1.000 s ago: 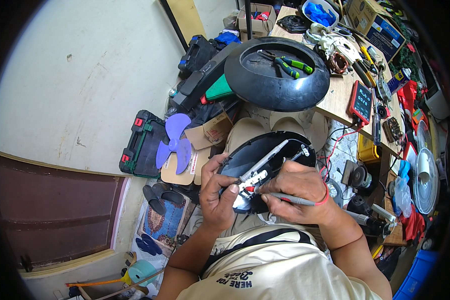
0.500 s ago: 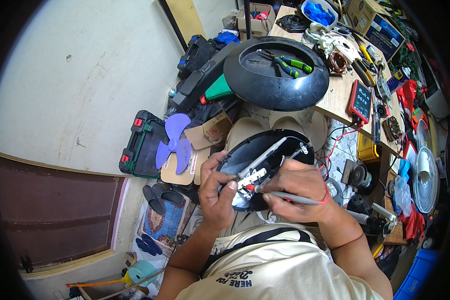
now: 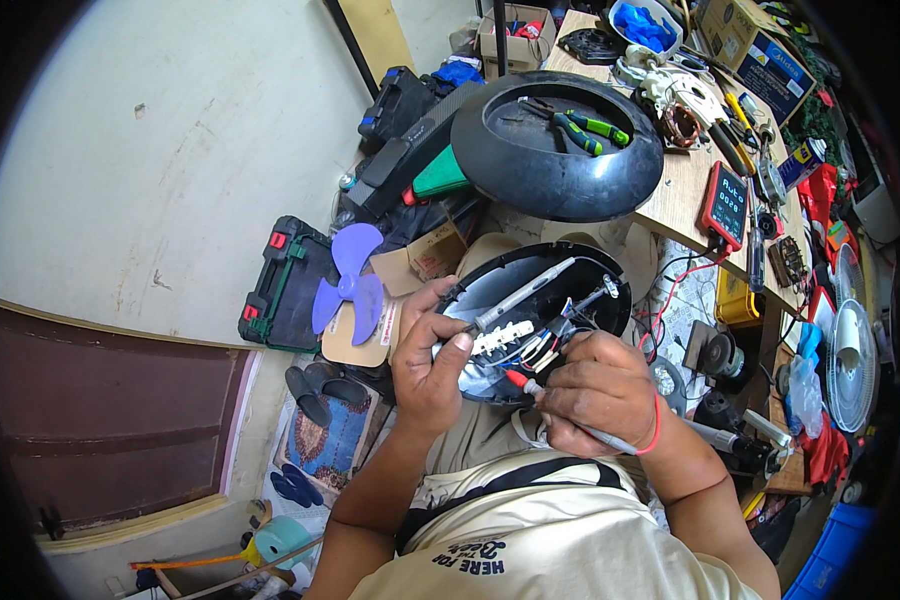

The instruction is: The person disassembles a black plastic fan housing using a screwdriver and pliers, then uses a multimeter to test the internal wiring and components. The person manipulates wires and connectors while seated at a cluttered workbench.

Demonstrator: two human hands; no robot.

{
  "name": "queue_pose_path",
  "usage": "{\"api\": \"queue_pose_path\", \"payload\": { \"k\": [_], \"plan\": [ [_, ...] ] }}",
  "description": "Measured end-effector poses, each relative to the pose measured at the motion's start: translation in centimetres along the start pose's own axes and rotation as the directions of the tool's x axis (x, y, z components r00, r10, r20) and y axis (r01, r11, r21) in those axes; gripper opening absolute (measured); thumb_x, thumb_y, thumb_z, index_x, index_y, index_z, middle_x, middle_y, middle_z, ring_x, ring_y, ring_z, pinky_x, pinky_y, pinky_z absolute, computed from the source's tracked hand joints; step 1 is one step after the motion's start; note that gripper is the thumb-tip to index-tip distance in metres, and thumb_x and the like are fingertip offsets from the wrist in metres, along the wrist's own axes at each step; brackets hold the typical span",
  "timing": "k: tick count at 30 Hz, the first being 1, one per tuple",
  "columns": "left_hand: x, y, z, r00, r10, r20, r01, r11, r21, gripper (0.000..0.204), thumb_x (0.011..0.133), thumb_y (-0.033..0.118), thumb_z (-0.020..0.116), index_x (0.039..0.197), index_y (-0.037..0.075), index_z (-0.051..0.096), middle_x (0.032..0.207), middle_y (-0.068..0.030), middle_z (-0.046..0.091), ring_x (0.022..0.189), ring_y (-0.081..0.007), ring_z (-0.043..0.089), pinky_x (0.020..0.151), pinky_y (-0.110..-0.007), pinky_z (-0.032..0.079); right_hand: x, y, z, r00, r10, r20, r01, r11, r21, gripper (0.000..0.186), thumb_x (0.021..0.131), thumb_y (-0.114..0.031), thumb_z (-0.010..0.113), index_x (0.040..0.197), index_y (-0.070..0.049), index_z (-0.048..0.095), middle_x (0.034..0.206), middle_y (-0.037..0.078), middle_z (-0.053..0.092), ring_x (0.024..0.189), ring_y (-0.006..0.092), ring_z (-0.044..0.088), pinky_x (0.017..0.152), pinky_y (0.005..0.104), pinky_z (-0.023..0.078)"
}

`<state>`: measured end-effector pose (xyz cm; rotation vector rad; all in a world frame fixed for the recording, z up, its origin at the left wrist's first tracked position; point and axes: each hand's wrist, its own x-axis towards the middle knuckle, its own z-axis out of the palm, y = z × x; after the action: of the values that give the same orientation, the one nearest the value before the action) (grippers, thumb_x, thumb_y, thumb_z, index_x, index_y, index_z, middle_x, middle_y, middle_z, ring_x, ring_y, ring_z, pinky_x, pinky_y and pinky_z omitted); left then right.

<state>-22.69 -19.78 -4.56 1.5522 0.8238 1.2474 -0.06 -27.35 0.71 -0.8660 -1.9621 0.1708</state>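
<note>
A black oval housing (image 3: 467,290), open side up, lies in front of my body with loose wires (image 3: 542,348) inside. My left hand (image 3: 430,365) is closed at its left side, around a grey test probe (image 3: 518,297) that lies across the housing. A white terminal strip (image 3: 502,338) sticks out beside the thumb; how it is held is partly hidden. My right hand (image 3: 595,395) grips a second test probe (image 3: 607,438), grey with a red tip end, pointing at the housing's near edge. A red lead runs from this probe.
A red and black multimeter (image 3: 724,207) sits at the bench edge (image 3: 682,205). Ahead, a round black base (image 3: 600,195) carries green-handled pliers (image 3: 580,132). On the left are a purple fan blade (image 3: 349,288) and a black toolbox (image 3: 290,285). An angle grinder (image 3: 722,352) lies right.
My right hand has drawn the red-tipped probe back toward me, away from the terminal strip, uncovering the wires. The housing has shifted slightly; my left hand keeps its hold.
</note>
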Motion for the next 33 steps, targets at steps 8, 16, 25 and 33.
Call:
{"api": "queue_pose_path", "payload": {
  "k": [8,16,25,33],
  "plan": [
    [-0.1,0.4,0.1,1.000,-0.005,0.004,0.005,1.000,0.001,0.012,0.098,0.011,0.068,0.096,-0.001,0.070,0.149,-0.0253,0.055,0.138,-0.0306,0.052,0.117,-0.043,0.037,-0.1,0.0,0.3,0.999,-0.028,0.017,0.029,0.998,-0.059,0.031,0.065,-0.007,0.084,0.095,-0.010,0.079,0.092,0.001,0.072,0.077,0.0208,0.061,0.067,0.0343,0.049],
    [-0.4,0.6,0.4,0.999,-0.032,0.005,0.032,0.999,-0.022,0.012,0.096,0.013,0.065,0.095,0.001,0.069,0.152,-0.0249,0.053,0.141,-0.0306,0.049,0.120,-0.045,0.033,-0.4,-0.2,0.7,0.998,-0.056,0.029,0.058,0.995,-0.080,0.031,0.067,-0.008,0.084,0.097,-0.009,0.079,0.092,0.003,0.072,0.077,0.0214,0.061,0.068,0.0349,0.050],
    [-0.8,0.4,0.6,0.999,0.039,0.028,-0.039,0.999,0.019,0.017,0.099,0.018,0.068,0.097,0.001,0.069,0.151,-0.0250,0.053,0.140,-0.0312,0.050,0.121,-0.047,0.032,1.0,-1.5,-1.4,0.964,0.264,0.043,-0.267,0.954,0.138,0.021,0.077,0.001,0.083,0.097,-0.006,0.080,0.084,0.005,0.076,0.075,0.0220,0.070,0.071,0.0338,0.052],
    [-1.2,0.1,0.7,0.999,0.044,0.026,-0.044,0.999,0.012,0.017,0.100,0.019,0.069,0.098,0.002,0.068,0.150,-0.0243,0.052,0.137,-0.0300,0.050,0.121,-0.047,0.031,1.8,-1.5,-1.2,0.949,0.310,0.065,-0.316,0.941,0.123,0.020,0.081,-0.002,0.085,0.099,-0.006,0.080,0.084,0.005,0.075,0.074,0.0210,0.070,0.069,0.0331,0.051]
  ]
}}
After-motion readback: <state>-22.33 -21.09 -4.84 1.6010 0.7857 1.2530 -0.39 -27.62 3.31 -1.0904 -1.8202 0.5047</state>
